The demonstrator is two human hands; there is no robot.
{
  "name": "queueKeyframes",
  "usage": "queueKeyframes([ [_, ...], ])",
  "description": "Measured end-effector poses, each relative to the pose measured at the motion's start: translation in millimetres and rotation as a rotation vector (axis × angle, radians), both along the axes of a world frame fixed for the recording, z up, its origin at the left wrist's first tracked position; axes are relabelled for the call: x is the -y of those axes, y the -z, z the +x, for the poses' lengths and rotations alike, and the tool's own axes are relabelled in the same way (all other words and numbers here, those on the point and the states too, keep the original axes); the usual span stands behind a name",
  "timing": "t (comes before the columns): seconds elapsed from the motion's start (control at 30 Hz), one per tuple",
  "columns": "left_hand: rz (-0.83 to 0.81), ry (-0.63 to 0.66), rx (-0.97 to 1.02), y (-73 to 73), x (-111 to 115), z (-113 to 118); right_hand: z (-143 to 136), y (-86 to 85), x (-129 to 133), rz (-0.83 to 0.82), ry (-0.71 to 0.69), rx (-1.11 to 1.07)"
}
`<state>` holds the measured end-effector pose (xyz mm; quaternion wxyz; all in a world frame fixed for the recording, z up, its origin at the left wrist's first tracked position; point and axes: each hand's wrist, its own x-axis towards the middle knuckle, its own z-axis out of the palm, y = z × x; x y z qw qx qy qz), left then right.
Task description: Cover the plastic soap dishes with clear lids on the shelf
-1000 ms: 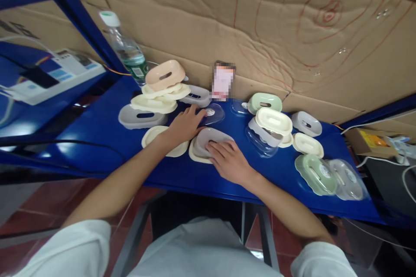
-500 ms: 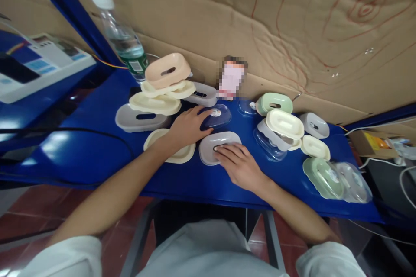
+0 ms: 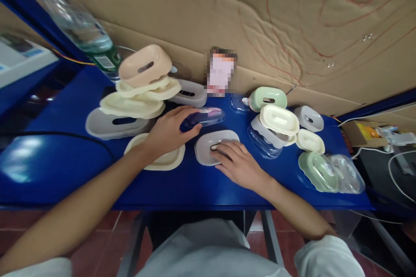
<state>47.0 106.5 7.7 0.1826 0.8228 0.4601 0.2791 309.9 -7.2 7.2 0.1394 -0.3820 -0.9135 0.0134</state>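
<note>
My left hand (image 3: 173, 130) pinches the near-left edge of a clear oval lid (image 3: 209, 117) between thumb and fingers. The lid is tilted, with a round sticker and a pinkish reflection on it. Just in front of it, a grey oval piece with a slot (image 3: 203, 151) lies on the blue table. My right hand (image 3: 235, 160) grips this piece from the right, its fingertips at the slot. Behind my left wrist is a cream oval tray (image 3: 173, 160), partly covered by the forearm.
Stacked cream trays (image 3: 131, 104), a peach piece (image 3: 146, 67) and a water bottle (image 3: 94, 43) stand at the left. A blurred-out phone (image 3: 221, 72) leans on the cardboard behind. Green (image 3: 276, 97), cream and grey pieces and clear-covered ones (image 3: 320, 172) lie at the right.
The clear lid has tilted up in my left hand. My right hand stays on the grey piece. The camera view has shifted, and the left-side objects look larger and farther left.
</note>
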Motion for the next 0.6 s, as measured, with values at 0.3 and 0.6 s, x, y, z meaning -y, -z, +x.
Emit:
queueKeyframes([
  [0.3, 0.014, 0.034, 0.084, -4.1, 17, 10, 2, 10.7, -8, -0.046, -0.001, 0.0],
  [0.6, 0.136, 0.216, 0.096, -16.2, 32, 4, 32, 1.6, -8, 0.121, 0.178, -0.246],
])
